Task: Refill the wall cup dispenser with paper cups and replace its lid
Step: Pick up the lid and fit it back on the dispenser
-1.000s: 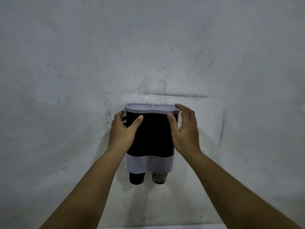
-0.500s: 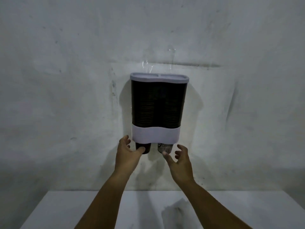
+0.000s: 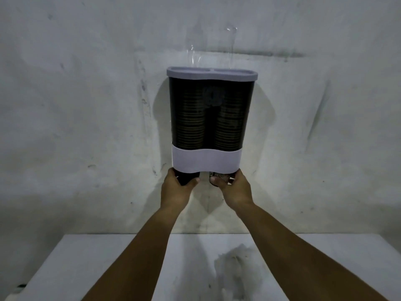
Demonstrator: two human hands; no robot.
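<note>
The wall cup dispenser (image 3: 206,159) hangs on the wall, with a dark see-through body and a pale lilac band at the bottom. Its lilac lid (image 3: 211,73) sits on top. Two stacks of paper cups (image 3: 230,129) fill both tubes. A dark cup (image 3: 186,178) pokes out under the left tube, and my left hand (image 3: 176,189) grips it. Under the right tube a patterned cup (image 3: 219,176) sticks out, held by my right hand (image 3: 235,190).
A white table (image 3: 86,263) stands below the dispenser against the rough grey wall (image 3: 76,105). A crumpled clear plastic wrapper (image 3: 236,268) lies on the table between my forearms. Clear tape strips (image 3: 231,40) run up the wall above the lid.
Both hands left the lid and the dispenser's sides, dropped to its bottom, and have closed around the cups poking out there. The camera tilted down, showing the table.
</note>
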